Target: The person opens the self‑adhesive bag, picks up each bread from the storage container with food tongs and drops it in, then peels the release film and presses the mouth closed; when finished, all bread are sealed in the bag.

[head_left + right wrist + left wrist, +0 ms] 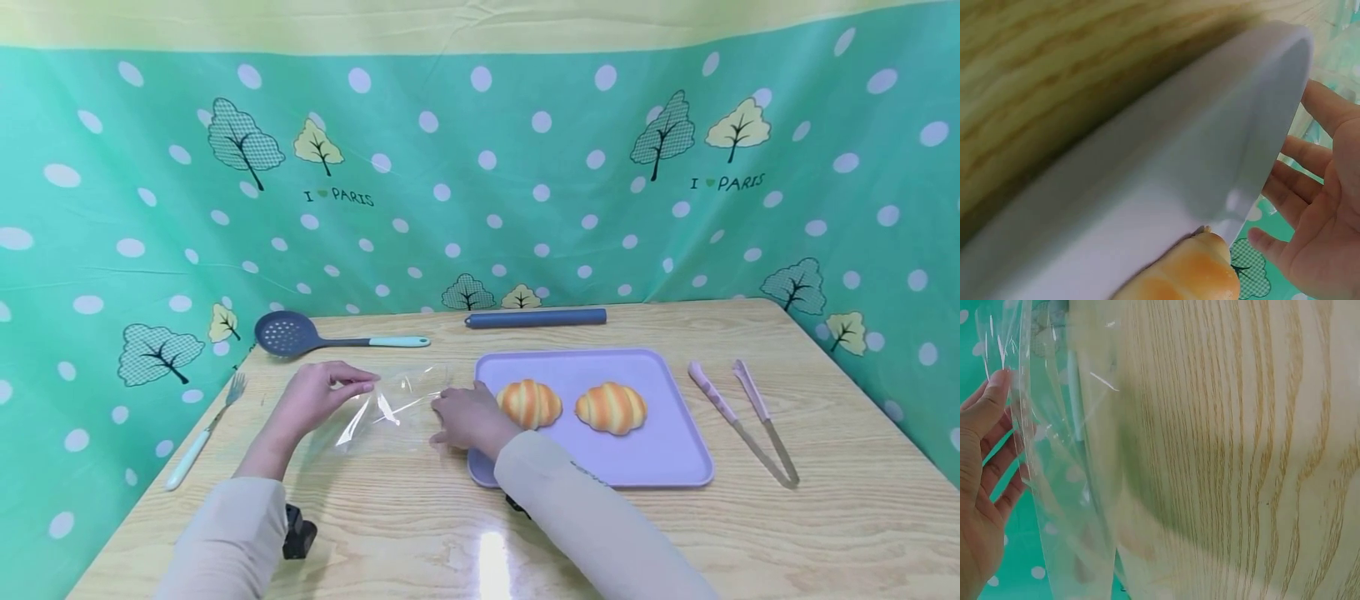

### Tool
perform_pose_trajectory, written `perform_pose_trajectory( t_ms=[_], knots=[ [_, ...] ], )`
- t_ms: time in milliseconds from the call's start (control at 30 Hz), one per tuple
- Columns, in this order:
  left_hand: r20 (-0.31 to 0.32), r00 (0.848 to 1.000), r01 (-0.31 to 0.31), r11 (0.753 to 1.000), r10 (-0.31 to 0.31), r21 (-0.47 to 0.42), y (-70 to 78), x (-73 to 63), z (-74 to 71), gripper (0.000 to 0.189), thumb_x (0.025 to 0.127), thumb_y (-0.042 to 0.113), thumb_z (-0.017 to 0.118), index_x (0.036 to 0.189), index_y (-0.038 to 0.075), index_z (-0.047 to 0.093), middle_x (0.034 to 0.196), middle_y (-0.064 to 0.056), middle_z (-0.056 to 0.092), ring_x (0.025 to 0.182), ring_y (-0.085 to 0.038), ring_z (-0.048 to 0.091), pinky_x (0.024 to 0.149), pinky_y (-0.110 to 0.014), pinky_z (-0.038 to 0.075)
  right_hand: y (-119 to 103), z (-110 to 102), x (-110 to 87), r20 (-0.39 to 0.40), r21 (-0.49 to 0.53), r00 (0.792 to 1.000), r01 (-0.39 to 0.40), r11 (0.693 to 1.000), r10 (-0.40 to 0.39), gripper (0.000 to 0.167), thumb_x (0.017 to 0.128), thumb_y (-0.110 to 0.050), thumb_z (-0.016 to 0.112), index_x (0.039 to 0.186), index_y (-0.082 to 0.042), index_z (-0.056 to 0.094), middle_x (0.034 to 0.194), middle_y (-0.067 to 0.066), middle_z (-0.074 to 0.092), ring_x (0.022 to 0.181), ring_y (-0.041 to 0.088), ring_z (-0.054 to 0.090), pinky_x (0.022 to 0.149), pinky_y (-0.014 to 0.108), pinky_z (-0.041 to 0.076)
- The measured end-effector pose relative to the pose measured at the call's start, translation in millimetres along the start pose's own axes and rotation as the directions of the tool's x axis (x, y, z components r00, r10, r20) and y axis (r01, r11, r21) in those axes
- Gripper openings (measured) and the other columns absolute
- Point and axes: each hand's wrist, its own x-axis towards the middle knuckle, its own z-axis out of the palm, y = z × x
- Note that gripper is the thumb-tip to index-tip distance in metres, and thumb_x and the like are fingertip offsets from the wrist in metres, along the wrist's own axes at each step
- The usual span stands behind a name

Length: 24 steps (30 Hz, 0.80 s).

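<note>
Plastic (393, 408) is pinched in my left hand (318, 395), presumably to keep it raised, my right hand (472, 417) spread loosely by the tray (600, 461).

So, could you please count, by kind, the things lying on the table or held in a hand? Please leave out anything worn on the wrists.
Bag: 1
Tray: 1
Croissants: 2
Tongs: 1
Skimmer: 1
Fork: 1
Rod: 1
Total: 8
</note>
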Motion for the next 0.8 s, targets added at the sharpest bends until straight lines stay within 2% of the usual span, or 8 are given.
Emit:
perform_pose_trajectory(
  t_ms=[100,233,400,567,700,800],
  knots=[
    [0.012,1.0,0.002,1.0,-0.003,0.007,0.4,1.3,0.3,0.015,0.091,0.017,0.077,0.103,0.008,0.081,0.101,-0.01,0.078,0.098,-0.034,0.072,0.084,-0.053,0.057,0.5,0.9,-0.2,0.02,-0.007,1.0,0.002,1.0,-0.002,0.057,0.097,-0.05,0.066,0.144,-0.02,0.057,0.15,0.0,0.054,0.137,0.018,0.051,0.12,0.048,0.03],
    [0.035,0.999,-0.003,1.0,0.002,0.018,-0.2,1.9,1.4,0.013,0.091,0.016,0.078,0.101,0.008,0.081,0.098,-0.008,0.078,0.098,-0.035,0.072,0.086,-0.053,0.057,2.4,2.2,0.2,0.009,0.002,1.0,0.013,1.0,-0.013,0.054,0.097,-0.048,0.066,0.142,-0.018,0.06,0.146,0.001,0.057,0.134,0.02,0.054,0.12,0.047,0.03],
    [0.063,0.998,-0.003,0.999,0.001,0.032,-1.5,0.5,2.5,0.012,0.09,0.016,0.078,0.1,0.01,0.082,0.096,-0.005,0.078,0.096,-0.033,0.073,0.087,-0.053,0.056,6.1,-0.9,0.3,-0.067,-0.028,0.996,0.058,0.998,-0.06,0.048,0.097,-0.044,0.066,0.137,-0.018,0.064,0.135,0.003,0.064,0.125,0.021,0.06,0.115,0.045,0.038],
    [0.07,0.997,0.005,0.999,-0.008,0.038,-2.0,-0.5,3.8,0.012,0.09,0.018,0.078,0.099,0.011,0.082,0.095,-0.004,0.078,0.096,-0.033,0.073,0.087,-0.054,0.056,11.3,-7.4,-2.7,-0.156,-0.03,0.981,0.114,0.993,-0.118,0.038,0.1,-0.037,0.064,0.133,-0.018,0.068,0.126,0.003,0.069,0.115,0.02,0.064,0.102,0.038,0.049],
    [0.072,0.997,0.008,0.999,-0.01,0.034,-1.4,-0.1,4.7,0.012,0.091,0.018,0.078,0.099,0.01,0.082,0.096,-0.005,0.078,0.097,-0.033,0.072,0.088,-0.054,0.056,17.8,-14.7,-8.4,-0.205,0.021,0.968,0.155,0.988,-0.147,0.034,0.101,-0.031,0.063,0.131,-0.015,0.069,0.124,0.004,0.069,0.113,0.021,0.066,0.097,0.037,0.052],
    [0.077,0.997,0.014,0.999,-0.017,0.035,-1.1,-0.2,5.2,0.012,0.091,0.018,0.077,0.1,0.011,0.082,0.096,-0.005,0.078,0.097,-0.033,0.072,0.089,-0.055,0.055,24.0,-22.2,-14.3,-0.231,0.017,0.957,0.185,0.983,-0.176,0.034,0.101,-0.03,0.064,0.13,-0.015,0.07,0.124,0.006,0.069,0.112,0.022,0.066,0.097,0.039,0.052]
  ],
)
